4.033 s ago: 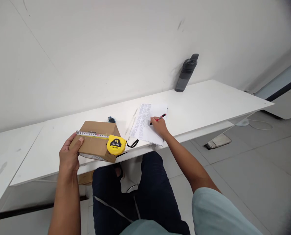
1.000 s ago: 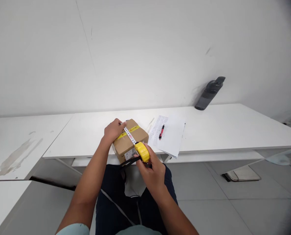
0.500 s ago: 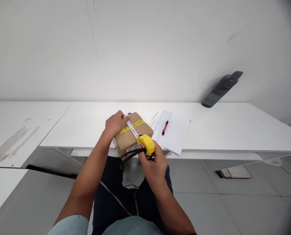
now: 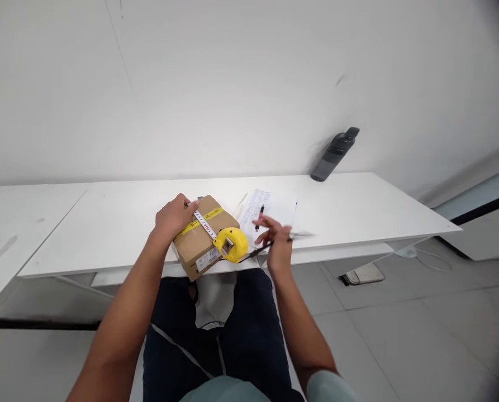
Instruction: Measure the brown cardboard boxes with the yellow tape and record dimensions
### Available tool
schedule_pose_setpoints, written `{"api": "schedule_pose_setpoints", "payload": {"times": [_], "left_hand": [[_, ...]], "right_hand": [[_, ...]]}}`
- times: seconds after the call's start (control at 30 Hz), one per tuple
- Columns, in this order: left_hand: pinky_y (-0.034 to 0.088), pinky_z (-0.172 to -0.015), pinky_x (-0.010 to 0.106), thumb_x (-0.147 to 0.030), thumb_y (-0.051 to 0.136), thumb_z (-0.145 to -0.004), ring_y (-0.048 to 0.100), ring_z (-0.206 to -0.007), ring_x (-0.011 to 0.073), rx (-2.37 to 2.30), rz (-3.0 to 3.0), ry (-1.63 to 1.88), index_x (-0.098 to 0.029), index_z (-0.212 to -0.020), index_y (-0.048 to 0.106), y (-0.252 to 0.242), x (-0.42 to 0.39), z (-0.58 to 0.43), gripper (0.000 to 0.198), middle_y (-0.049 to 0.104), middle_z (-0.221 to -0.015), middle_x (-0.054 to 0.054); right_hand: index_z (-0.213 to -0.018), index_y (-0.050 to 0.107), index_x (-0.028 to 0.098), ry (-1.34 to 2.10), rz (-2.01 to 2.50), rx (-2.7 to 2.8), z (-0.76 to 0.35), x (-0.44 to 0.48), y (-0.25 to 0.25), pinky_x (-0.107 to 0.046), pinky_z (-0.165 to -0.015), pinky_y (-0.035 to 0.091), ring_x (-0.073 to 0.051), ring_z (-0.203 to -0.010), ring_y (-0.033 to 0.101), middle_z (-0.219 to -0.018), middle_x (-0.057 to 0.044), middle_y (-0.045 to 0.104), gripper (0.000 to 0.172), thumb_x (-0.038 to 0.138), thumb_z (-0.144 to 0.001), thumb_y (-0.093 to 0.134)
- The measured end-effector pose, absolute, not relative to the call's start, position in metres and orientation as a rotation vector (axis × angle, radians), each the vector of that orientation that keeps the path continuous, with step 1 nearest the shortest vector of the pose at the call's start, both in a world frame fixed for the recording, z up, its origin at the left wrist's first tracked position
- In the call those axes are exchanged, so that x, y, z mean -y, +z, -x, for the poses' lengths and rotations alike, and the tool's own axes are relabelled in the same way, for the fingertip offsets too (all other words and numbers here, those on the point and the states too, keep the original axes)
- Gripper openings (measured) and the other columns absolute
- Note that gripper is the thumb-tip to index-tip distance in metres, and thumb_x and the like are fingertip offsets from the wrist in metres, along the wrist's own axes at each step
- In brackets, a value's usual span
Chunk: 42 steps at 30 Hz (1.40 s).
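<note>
My left hand (image 4: 174, 216) is closed at the far left edge of a brown cardboard box (image 4: 203, 243), pinching the end of a measuring tape blade (image 4: 204, 224) stretched across its top. The blade runs to the yellow tape measure case (image 4: 231, 244), which rests at the box's near right edge with no hand around it. My right hand (image 4: 279, 248) is beside the case, over the papers' near edge, fingers spread and somewhat blurred. A black strap (image 4: 257, 251) leads from the case to this hand; whether fingers grip it is unclear. Near the fingertips lies a red and black pen (image 4: 260, 218).
Written-on paper sheets (image 4: 251, 207) lie right of the box on the white table (image 4: 127, 223). A dark bottle (image 4: 335, 154) stands farther back, near the wall. Below the table, a pale flat object (image 4: 363, 274) is on the floor.
My right hand has let go of the yellow case and moved right toward the pen, its fingers opening. The left hand stays on the box. The whole view has turned to the right.
</note>
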<state>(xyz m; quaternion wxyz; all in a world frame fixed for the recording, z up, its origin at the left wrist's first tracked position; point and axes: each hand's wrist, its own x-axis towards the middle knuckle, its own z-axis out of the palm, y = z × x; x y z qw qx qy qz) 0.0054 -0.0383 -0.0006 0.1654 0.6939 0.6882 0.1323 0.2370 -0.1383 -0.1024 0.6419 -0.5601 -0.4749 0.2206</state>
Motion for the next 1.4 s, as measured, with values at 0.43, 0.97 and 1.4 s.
{"api": "schedule_pose_setpoints", "payload": {"times": [0.43,0.97,1.4], "left_hand": [[0.042,-0.072,0.035,-0.06,0.043,-0.092,0.067,-0.091,0.0259,-1.976,-1.927,0.39,-0.027,-0.091,0.054,0.005,0.036,-0.004,0.035,0.074,-0.102,0.004],[0.04,-0.07,0.035,-0.059,0.045,-0.091,0.066,-0.091,0.0249,-1.964,-1.931,0.414,-0.027,-0.09,0.055,0.002,0.033,-0.005,0.033,0.074,-0.102,0.002],[0.041,-0.07,0.035,-0.058,0.045,-0.091,0.066,-0.089,0.0248,-1.984,-1.906,0.418,-0.028,-0.091,0.056,0.004,0.036,-0.007,0.032,0.074,-0.101,0.001]], "right_hand": [[-0.133,0.059,0.022,0.124,2.17,2.235,-0.326,0.011,-0.113,-0.031,-0.08,0.043,-0.024,-0.098,0.068,-0.125,-0.015,0.065,0.041,0.016,-0.094,0.049],[-0.118,0.064,0.015,-0.033,2.155,2.288,-0.35,0.043,-0.126,-0.032,-0.076,0.039,-0.025,-0.094,0.067,-0.118,-0.019,0.066,0.031,0.009,-0.095,0.044],[-0.092,0.057,0.021,0.553,1.546,1.328,-0.33,0.05,-0.147,-0.028,-0.068,0.043,-0.016,-0.071,0.056,-0.082,-0.001,0.063,0.042,0.06,-0.093,0.042]]}}
